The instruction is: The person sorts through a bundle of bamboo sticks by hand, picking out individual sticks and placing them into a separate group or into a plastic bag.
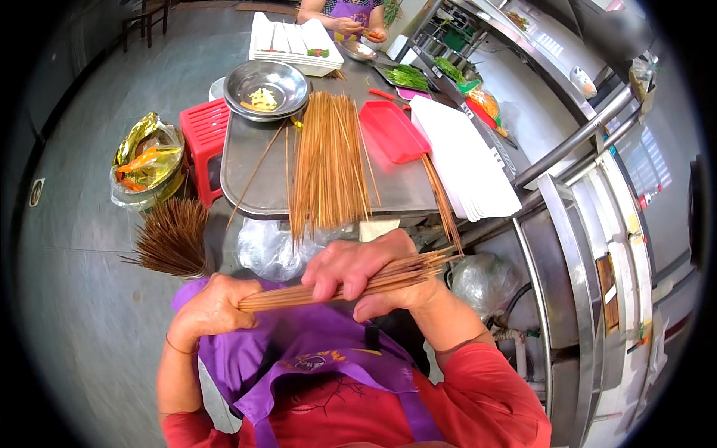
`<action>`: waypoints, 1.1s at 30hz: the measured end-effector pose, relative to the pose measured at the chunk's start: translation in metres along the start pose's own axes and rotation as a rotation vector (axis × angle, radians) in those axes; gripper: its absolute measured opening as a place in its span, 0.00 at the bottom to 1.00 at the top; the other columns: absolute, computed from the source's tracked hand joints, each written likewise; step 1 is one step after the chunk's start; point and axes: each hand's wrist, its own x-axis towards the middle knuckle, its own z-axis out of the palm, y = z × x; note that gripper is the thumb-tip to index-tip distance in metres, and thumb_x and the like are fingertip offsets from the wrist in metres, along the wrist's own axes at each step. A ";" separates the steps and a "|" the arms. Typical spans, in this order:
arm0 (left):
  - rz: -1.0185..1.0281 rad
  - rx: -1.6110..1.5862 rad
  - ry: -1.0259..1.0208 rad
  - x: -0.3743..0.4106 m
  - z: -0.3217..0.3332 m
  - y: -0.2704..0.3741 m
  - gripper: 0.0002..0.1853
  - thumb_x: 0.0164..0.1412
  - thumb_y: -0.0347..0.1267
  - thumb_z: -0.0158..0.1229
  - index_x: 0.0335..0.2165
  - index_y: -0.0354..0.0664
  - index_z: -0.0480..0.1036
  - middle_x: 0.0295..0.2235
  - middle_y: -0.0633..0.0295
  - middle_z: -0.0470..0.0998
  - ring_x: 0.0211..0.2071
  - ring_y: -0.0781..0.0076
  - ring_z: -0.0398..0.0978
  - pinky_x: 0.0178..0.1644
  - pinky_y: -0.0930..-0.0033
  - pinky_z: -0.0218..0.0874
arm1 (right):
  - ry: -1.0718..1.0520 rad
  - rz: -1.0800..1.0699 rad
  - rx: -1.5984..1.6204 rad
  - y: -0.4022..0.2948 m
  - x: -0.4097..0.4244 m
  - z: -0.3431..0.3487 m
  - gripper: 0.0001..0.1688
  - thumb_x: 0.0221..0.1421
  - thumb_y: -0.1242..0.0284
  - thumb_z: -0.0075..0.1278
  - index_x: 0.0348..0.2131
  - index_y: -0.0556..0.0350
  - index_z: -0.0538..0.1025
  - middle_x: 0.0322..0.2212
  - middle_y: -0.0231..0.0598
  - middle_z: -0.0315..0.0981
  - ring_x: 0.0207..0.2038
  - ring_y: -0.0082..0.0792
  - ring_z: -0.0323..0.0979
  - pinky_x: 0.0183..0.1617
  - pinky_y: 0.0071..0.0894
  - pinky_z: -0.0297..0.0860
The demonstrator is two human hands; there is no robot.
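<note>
Across my lap, over the purple apron (297, 358), a bundle of thin bamboo skewers (330, 288) lies between my two hands. My left hand (221, 305) is closed around the bundle's left end. Farther along, my right hand (372, 277) wraps the bundle from behind, fingers over it and thumb below. The skewer ends stick out past the right hand, uneven. Just beyond my hands a wide pile of loose skewers (330, 162) covers the middle of the steel table, its near ends overhanging the edge. To the left, a thick bunch of darker sticks (176, 238) stands low beside the table.
Stacked metal bowls (266, 89) with pale yellow pieces and white trays (294, 45) stand farther back. A red tray (395, 131) and stacked white trays (462, 159) are on the right. A red stool (204, 126) and a lined bin (148, 162) stand left. A co-worker (350, 19) sits opposite.
</note>
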 end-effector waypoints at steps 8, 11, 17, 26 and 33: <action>0.098 0.095 0.204 0.014 0.014 -0.039 0.06 0.34 0.24 0.54 0.18 0.36 0.64 0.17 0.51 0.67 0.20 0.50 0.66 0.23 0.62 0.58 | 0.076 0.077 -0.157 0.026 0.008 0.010 0.08 0.37 0.85 0.55 0.23 0.63 0.72 0.26 0.43 0.72 0.35 0.38 0.69 0.43 0.36 0.64; 0.138 0.079 0.260 0.021 0.004 -0.048 0.06 0.34 0.24 0.55 0.17 0.36 0.65 0.16 0.52 0.67 0.18 0.55 0.66 0.23 0.65 0.58 | 0.113 0.044 -0.196 0.027 0.020 0.010 0.08 0.38 0.86 0.54 0.24 0.62 0.71 0.27 0.43 0.71 0.35 0.36 0.69 0.41 0.32 0.65; 0.163 0.091 0.674 0.023 -0.003 -0.075 0.07 0.41 0.26 0.57 0.20 0.35 0.67 0.16 0.53 0.69 0.17 0.63 0.69 0.22 0.66 0.60 | 0.145 0.075 -0.338 0.034 0.059 0.026 0.08 0.36 0.88 0.52 0.22 0.64 0.70 0.26 0.48 0.72 0.35 0.44 0.70 0.42 0.44 0.66; -0.143 0.275 0.972 -0.006 0.067 -0.109 0.17 0.38 0.23 0.51 0.33 0.34 0.64 0.30 0.50 0.68 0.31 0.52 0.69 0.33 0.59 0.62 | 0.365 0.138 -0.221 0.113 0.048 0.013 0.10 0.42 0.87 0.48 0.29 0.61 0.68 0.30 0.46 0.70 0.38 0.39 0.68 0.45 0.38 0.65; -0.064 0.188 0.349 0.001 0.070 -0.122 0.07 0.42 0.26 0.47 0.26 0.35 0.66 0.23 0.48 0.69 0.25 0.49 0.70 0.27 0.54 0.60 | 0.335 0.220 -0.415 0.166 0.063 0.026 0.09 0.44 0.85 0.46 0.30 0.58 0.67 0.31 0.45 0.71 0.38 0.38 0.69 0.27 0.20 0.63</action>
